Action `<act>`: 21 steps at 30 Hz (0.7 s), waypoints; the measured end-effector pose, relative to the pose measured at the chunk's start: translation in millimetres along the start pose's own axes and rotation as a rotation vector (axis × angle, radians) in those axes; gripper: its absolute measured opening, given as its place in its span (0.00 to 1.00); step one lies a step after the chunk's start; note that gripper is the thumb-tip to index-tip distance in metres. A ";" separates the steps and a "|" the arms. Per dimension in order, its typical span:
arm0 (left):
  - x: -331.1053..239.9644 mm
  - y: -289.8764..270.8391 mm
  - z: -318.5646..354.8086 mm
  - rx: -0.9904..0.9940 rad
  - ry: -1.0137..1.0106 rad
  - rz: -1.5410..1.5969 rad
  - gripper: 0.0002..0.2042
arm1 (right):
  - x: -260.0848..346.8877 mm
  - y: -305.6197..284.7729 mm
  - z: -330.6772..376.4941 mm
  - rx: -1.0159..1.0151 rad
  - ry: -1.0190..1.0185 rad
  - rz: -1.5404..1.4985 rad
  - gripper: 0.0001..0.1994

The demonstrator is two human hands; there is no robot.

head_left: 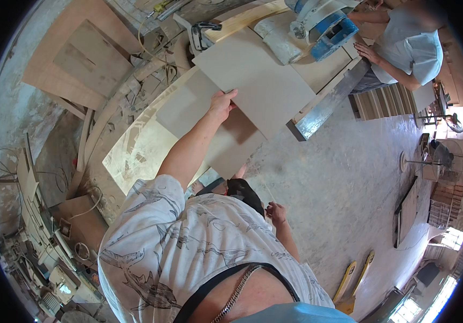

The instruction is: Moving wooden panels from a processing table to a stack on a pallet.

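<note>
Your left hand [223, 104] pinches the grey board's [255, 75] near edge; your right hand [276, 211] hangs loosely curled, empty.

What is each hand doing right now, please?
Left hand: closed on the edge of the grey board, holding it up.
Right hand: by the hip, holding nothing visible; open or closed cannot be told.

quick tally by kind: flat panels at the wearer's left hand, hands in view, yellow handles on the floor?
Grey flat panels: 2, upper panel, lower panel
Wearer's hands: 2, left hand, right hand
Co-worker's hand: 1
Yellow handles: 2
Total: 7
</note>
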State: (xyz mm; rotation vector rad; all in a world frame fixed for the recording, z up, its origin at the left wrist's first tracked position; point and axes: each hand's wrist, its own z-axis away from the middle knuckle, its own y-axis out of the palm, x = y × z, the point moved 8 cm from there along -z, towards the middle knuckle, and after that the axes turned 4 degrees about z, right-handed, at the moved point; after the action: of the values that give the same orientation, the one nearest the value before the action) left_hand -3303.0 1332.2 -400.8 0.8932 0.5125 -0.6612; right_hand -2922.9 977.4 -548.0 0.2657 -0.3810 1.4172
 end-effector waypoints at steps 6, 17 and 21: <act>2.0 -100.7 79.3 0.034 0.005 0.064 0.11 | 3.7 25.2 20.4 -0.045 -0.022 0.107 0.12; -9.7 -213.5 142.9 -0.253 -0.206 -0.664 0.13 | -12.8 77.9 27.8 0.021 -0.072 0.214 0.14; -39.3 -233.0 134.5 -0.202 -0.257 -1.101 0.19 | 21.9 104.0 21.5 0.017 -0.175 0.207 0.20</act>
State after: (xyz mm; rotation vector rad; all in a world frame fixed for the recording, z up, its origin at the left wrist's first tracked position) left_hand -3477.6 1125.6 -428.6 0.2574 0.8142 -1.6609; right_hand -3025.5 1003.0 -524.1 0.3734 -0.5526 1.6054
